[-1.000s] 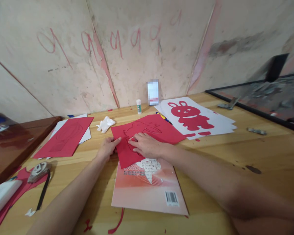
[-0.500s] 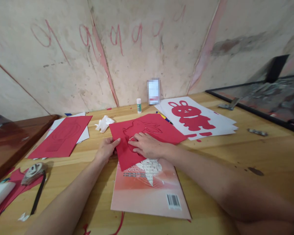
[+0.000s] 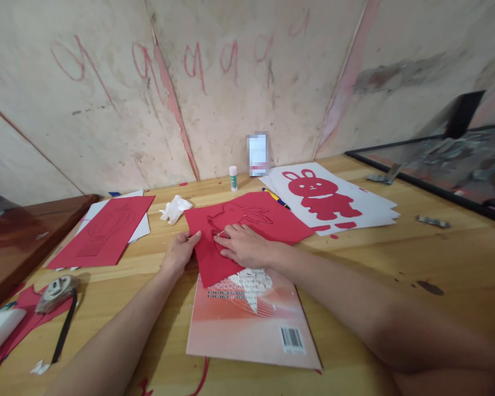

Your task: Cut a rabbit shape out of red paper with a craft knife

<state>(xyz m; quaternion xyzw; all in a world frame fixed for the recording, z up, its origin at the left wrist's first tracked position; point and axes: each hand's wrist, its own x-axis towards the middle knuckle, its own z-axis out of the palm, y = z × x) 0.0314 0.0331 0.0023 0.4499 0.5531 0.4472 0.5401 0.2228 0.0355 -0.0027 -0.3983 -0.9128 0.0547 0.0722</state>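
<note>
A red paper sheet with a rabbit outlined in dark lines lies over the upper part of a pink book. My left hand grips the sheet's left edge, thumb on top and fingers beneath. My right hand bears down on the rabbit's body with bent fingers. A small pale sliver shows by its fingertips; what it is, I cannot make out. The palm hides part of the drawing. Some lines around the head and ears look cut.
Beyond the sheet stand a glue stick and a phone. A red rabbit cutout lies on white paper at right. Left are crumpled tissue, another red sheet, a tape measure and red scraps.
My right hand has shifted slightly left across the rabbit's body, and the pale sliver moved with it. My left hand keeps its hold on the sheet's edge.
</note>
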